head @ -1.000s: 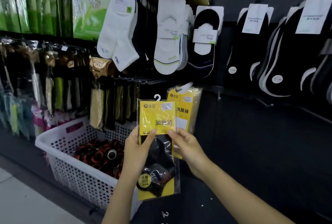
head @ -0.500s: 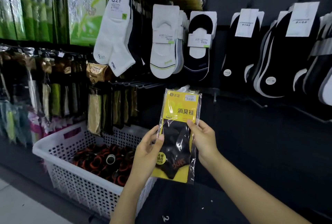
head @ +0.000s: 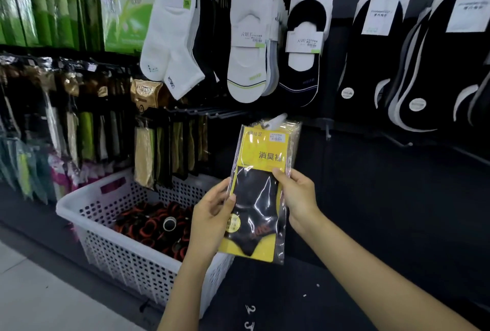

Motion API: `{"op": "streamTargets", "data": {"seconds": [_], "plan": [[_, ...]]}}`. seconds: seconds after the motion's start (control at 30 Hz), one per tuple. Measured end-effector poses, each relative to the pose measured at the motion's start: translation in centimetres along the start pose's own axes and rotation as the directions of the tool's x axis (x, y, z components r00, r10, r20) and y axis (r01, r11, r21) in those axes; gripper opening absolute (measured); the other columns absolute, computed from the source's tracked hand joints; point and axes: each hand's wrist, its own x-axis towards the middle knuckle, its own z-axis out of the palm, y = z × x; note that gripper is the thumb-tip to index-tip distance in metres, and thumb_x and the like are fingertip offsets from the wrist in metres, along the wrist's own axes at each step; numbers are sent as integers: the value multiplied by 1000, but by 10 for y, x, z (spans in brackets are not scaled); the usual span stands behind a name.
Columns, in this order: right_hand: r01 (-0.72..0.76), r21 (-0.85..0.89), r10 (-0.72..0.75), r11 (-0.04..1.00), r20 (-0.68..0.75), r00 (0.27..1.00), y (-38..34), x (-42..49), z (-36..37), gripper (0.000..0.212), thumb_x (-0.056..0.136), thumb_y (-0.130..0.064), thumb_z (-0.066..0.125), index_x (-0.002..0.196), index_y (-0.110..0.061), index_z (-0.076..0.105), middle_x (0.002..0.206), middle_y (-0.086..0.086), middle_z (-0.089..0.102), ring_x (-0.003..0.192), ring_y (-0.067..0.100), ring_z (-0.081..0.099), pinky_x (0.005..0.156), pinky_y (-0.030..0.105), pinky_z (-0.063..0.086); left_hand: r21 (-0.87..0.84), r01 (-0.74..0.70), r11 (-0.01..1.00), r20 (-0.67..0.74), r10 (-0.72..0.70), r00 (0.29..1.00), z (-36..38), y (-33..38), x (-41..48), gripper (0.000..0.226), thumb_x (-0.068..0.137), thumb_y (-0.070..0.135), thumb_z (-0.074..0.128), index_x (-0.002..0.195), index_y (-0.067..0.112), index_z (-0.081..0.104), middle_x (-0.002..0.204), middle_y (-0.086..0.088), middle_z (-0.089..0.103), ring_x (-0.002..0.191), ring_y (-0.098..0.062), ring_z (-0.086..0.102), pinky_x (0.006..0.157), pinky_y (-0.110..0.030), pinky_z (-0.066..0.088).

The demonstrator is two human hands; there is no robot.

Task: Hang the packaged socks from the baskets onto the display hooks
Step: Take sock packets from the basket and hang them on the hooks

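Gripping the sock packet [head: 258,206] by opposite edges, left hand [head: 209,220] and right hand [head: 298,195] hold it at the hook [head: 277,120].

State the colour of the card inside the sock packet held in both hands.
Yellow, with a black sock over it; head view shows the sock packet.

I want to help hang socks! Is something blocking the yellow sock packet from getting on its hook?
Nothing visible blocks it. Both the left hand and right hand grip the clear plastic packet of black socks on yellow card, and its top sits at the white-tipped metal hook, in front of matching packets.
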Motion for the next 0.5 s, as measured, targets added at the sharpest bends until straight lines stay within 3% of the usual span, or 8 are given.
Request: {"op": "streamTargets", "data": {"seconds": [0.17,0.27,0.37,0.5], "plan": [[-105,-16,104,994,-82,991,0,25,6,36,89,-18,66,115,7,61,118,26,62,110,34,62,103,40,46,10,69,998,31,-69,997,3,-15,-1,37,93,16,57,127,31,53,107,15,66,98,3,63,78,-8,49],[-163,3,162,987,-116,980,4,30,3,32,87,-24,69,102,4,63,124,20,61,103,25,63,84,31,52,89,117,989,68,-123,990,8,-27,-3,39,92,28,58,130,35,50,115,16,61,103,5,59,75,-5,46],[-239,-46,236,970,-63,970,21,23,-15,31,89,-29,67,107,-5,64,130,17,60,115,29,60,95,37,49,134,185,974,108,-200,974,11,-40,-10,47,93,31,57,138,28,44,129,10,52,113,-3,52,87,-15,41],[-256,-119,256,959,-14,966,56,-7,-65,29,95,-22,57,120,-7,58,126,12,61,116,25,58,96,32,46,192,269,944,58,-285,957,13,-54,-34,48,95,30,55,140,20,41,133,4,49,109,-7,49,85,-20,38]]}}
